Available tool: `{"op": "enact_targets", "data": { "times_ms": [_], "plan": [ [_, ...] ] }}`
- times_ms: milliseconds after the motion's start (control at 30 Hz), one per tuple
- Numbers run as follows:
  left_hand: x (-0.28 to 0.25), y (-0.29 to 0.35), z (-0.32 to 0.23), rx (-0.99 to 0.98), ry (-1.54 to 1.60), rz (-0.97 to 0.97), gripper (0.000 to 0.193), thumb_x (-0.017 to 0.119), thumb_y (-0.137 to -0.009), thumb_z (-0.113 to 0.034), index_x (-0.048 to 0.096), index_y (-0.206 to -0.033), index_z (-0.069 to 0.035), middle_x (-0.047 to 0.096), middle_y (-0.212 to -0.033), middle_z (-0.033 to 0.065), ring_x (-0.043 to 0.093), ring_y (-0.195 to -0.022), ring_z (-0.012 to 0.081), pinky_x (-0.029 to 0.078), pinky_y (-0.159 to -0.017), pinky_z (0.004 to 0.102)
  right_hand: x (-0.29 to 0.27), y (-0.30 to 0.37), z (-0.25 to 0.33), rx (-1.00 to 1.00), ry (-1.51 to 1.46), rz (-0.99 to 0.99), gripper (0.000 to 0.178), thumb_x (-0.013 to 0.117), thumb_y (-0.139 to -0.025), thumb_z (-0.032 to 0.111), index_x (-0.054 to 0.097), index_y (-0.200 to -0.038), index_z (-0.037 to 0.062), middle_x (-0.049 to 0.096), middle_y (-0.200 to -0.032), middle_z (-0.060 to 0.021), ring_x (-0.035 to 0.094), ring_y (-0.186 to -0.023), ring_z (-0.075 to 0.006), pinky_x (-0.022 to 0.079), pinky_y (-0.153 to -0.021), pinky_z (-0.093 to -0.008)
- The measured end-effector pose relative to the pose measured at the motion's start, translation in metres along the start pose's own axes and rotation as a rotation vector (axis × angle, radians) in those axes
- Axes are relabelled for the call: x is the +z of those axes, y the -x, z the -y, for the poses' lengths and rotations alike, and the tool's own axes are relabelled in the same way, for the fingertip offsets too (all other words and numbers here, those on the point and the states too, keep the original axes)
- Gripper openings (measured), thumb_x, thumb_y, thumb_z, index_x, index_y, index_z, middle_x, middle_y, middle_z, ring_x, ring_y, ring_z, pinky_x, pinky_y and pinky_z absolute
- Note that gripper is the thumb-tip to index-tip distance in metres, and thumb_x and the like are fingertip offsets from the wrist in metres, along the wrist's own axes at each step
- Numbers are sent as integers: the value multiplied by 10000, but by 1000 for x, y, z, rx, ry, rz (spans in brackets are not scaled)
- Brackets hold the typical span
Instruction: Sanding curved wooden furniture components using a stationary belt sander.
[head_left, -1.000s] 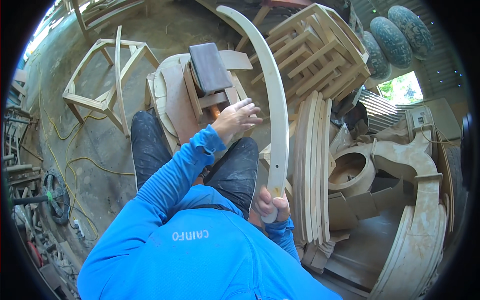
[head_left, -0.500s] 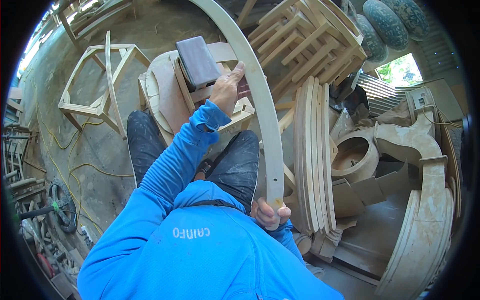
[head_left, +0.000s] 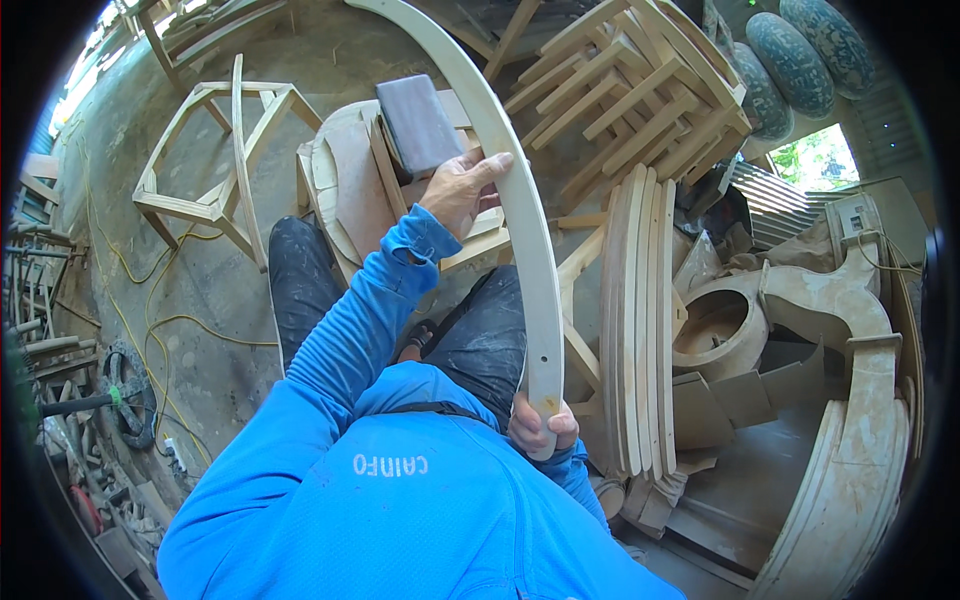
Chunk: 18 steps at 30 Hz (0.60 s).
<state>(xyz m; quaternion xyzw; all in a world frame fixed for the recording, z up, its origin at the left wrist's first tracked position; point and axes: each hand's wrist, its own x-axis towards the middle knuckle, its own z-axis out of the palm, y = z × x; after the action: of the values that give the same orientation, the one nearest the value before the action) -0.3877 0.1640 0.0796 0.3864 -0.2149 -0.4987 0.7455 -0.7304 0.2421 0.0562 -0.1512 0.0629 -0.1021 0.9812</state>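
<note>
A long, pale curved wooden piece (head_left: 530,230) slants up in front of me, with a small dark hole near its lower end. My right hand (head_left: 541,428) is closed around that lower end, close to my body. Farther up, my left hand (head_left: 465,190) grips the piece's left edge, thumb on the upper face and the other fingers partly hidden. A brownish-grey rectangular block (head_left: 418,122) lies just beyond my left hand, on a wooden support (head_left: 350,185) between my knees.
Several curved slats (head_left: 640,330) stand together at the right, beside a carved wooden part (head_left: 825,290). Stacked wooden frames (head_left: 640,95) rise at the far right. An open wooden frame (head_left: 205,205) stands on the left, near a yellow cable (head_left: 215,333) on the floor.
The scene has shifted slightly right in view. The curved piece's far end has swung left, and my left thumb now lies farther across its face. My right hand keeps its hold.
</note>
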Motion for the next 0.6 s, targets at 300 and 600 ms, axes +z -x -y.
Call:
{"op": "enact_targets", "data": {
  "times_ms": [300,600],
  "plan": [
    [-36,-3,20,452,-898,-499,718,565,-1026,-407,350,-1591,-20,429,-1573,250,377,-1486,386,275,-1235,462,-22,-66,31,-332,1531,-297,902,741,-753,64,376,-1577,89,701,-993,-180,709,-795,-286,579,-717,-368],
    [-83,-66,28,104,-1870,-322,809,494,-1016,-524,243,-1638,-71,162,-1716,163,11,-1608,321,13,-1270,587,-65,-115,51,-335,2248,-426,885,771,-749,160,423,-1554,274,645,-925,-132,691,-802,-350,576,-684,-467]
  ]
}}
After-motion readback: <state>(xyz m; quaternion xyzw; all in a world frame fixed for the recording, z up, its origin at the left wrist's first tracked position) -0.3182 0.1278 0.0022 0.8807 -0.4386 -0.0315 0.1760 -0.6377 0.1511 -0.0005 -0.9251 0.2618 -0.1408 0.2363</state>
